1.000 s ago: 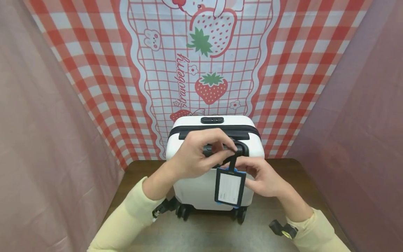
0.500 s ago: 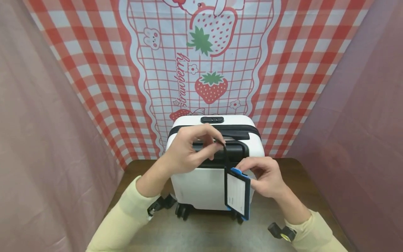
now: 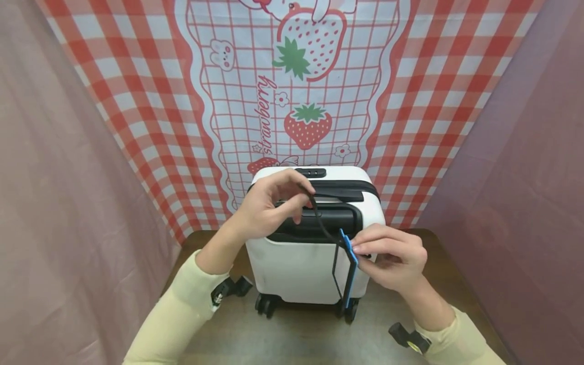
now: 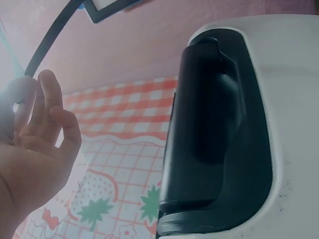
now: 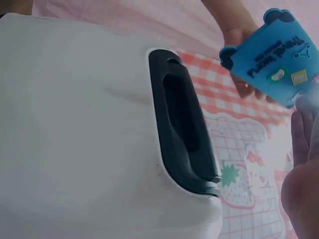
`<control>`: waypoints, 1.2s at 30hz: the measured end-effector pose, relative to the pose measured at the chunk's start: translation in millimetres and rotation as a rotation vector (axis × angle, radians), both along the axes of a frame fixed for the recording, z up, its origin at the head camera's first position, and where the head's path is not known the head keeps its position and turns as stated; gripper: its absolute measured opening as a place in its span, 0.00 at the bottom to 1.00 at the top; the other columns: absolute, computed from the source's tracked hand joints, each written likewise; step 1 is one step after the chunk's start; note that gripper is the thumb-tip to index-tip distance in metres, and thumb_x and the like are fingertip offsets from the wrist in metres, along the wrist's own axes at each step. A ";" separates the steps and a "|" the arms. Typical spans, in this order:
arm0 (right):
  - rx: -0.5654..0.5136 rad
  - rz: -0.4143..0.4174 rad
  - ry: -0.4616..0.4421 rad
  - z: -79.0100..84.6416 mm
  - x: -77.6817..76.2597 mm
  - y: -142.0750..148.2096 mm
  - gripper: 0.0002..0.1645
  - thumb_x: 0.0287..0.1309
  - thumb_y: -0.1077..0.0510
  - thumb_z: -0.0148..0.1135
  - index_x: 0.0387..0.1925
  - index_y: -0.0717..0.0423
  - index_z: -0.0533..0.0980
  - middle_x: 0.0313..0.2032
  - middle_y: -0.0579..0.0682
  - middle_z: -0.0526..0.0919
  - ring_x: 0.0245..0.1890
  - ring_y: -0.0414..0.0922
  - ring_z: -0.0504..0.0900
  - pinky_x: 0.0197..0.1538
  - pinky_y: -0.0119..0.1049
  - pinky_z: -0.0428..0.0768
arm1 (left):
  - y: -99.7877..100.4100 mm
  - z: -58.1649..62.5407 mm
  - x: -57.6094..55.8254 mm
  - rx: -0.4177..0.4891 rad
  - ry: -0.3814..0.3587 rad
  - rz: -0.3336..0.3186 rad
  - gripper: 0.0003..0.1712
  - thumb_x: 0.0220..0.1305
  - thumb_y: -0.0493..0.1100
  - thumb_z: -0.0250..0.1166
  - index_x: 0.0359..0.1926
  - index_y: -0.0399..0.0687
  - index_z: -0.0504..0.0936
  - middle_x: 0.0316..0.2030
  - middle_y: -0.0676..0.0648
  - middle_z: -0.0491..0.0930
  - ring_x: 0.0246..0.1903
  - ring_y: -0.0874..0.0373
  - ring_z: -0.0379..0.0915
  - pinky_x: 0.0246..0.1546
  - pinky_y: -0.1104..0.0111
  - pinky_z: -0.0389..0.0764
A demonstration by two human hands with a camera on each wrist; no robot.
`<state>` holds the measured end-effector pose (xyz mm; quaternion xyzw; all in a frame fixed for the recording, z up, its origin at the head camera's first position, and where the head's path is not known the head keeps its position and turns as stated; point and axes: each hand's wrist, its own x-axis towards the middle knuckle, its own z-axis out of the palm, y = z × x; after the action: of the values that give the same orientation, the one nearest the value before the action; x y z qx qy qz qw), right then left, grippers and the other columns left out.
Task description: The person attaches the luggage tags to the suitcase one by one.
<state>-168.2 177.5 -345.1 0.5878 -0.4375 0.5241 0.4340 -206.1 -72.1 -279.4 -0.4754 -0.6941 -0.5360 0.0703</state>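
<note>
A blue-and-black luggage tag (image 3: 351, 268) is held nearly edge-on to the head view in front of a white suitcase (image 3: 296, 274). My right hand (image 3: 392, 256) pinches its upper edge between thumb and fingers. My left hand (image 3: 269, 205) pinches the far end of the tag's black strap (image 3: 323, 225), which runs slack between the hands. Behind the strap lies the suitcase's black handle (image 3: 337, 219) in its recess. In the right wrist view the tag's blue printed back (image 5: 284, 62) shows, with raised pictures on it.
The suitcase stands on its wheels (image 3: 265, 305) on a brown wooden table (image 3: 292, 334). A combination lock (image 3: 315, 173) sits on its far side. A red-checked strawberry cloth (image 3: 310, 101) hangs behind, and pink curtains (image 3: 68, 177) flank both sides.
My left hand has drawn the strap end left and up, away from the tag. The right hand has shifted a little right, and the tag has turned from facing the head view to edge-on.
</note>
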 end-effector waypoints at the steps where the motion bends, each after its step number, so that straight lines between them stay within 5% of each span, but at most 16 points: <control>1: -0.007 -0.021 0.011 0.9 1.1 -0.7 0.10 0.57 0.73 0.72 0.23 0.78 0.81 0.26 0.64 0.85 0.29 0.50 0.81 0.39 0.32 0.83 | 0.2 -1.0 -1.0 0.006 -0.007 -0.004 0.10 0.74 0.27 0.59 0.53 0.34 0.79 0.39 0.37 0.84 0.25 0.56 0.81 0.32 0.63 0.86; 6: -0.034 -0.138 0.062 3.5 6.5 -4.1 0.10 0.59 0.71 0.72 0.24 0.75 0.82 0.24 0.64 0.82 0.28 0.49 0.81 0.41 0.30 0.84 | -0.5 -4.2 -4.7 0.024 0.027 0.029 0.15 0.73 0.28 0.58 0.58 0.34 0.77 0.39 0.36 0.84 0.28 0.53 0.83 0.36 0.62 0.87; 14: -0.070 -0.326 0.048 6.4 9.1 -5.5 0.03 0.57 0.70 0.73 0.29 0.69 0.86 0.24 0.62 0.83 0.26 0.47 0.80 0.40 0.27 0.83 | -24.4 -23.5 -27.8 -0.105 0.267 0.417 0.14 0.71 0.37 0.69 0.56 0.43 0.84 0.44 0.44 0.89 0.43 0.53 0.85 0.42 0.61 0.85; 20: -0.021 -0.468 0.023 5.8 8.1 0.1 0.13 0.63 0.63 0.72 0.25 0.70 0.85 0.24 0.60 0.84 0.26 0.48 0.78 0.36 0.29 0.80 | -54.5 -44.5 -37.3 -0.211 0.290 0.611 0.17 0.67 0.43 0.74 0.54 0.44 0.87 0.48 0.44 0.88 0.47 0.49 0.79 0.47 0.55 0.84; 26: -0.004 -0.575 0.047 8.2 8.4 5.4 0.18 0.66 0.60 0.71 0.24 0.70 0.84 0.23 0.60 0.84 0.26 0.51 0.79 0.48 0.25 0.83 | -66.8 -54.9 -39.5 -0.309 0.237 0.697 0.25 0.66 0.48 0.75 0.61 0.45 0.85 0.57 0.42 0.86 0.57 0.45 0.80 0.57 0.48 0.85; 31: -0.001 -0.601 0.030 8.2 6.1 10.0 0.17 0.66 0.60 0.71 0.25 0.70 0.85 0.24 0.62 0.84 0.27 0.51 0.80 0.52 0.22 0.83 | -67.5 -62.8 -39.0 -0.363 0.161 0.699 0.31 0.68 0.51 0.74 0.69 0.48 0.81 0.68 0.40 0.81 0.68 0.43 0.77 0.70 0.46 0.78; 36: 0.026 -0.662 -0.019 5.2 6.4 17.9 0.20 0.69 0.56 0.70 0.27 0.70 0.85 0.26 0.63 0.84 0.28 0.50 0.80 0.54 0.19 0.81 | -66.6 -66.6 -36.5 -0.392 0.118 0.712 0.32 0.69 0.52 0.73 0.71 0.51 0.81 0.71 0.41 0.79 0.71 0.42 0.75 0.72 0.44 0.76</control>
<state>-161.8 195.4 -340.0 0.4145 -0.6154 0.3544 0.5690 -242.5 -138.7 -345.9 -0.2397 -0.8990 -0.3076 0.1991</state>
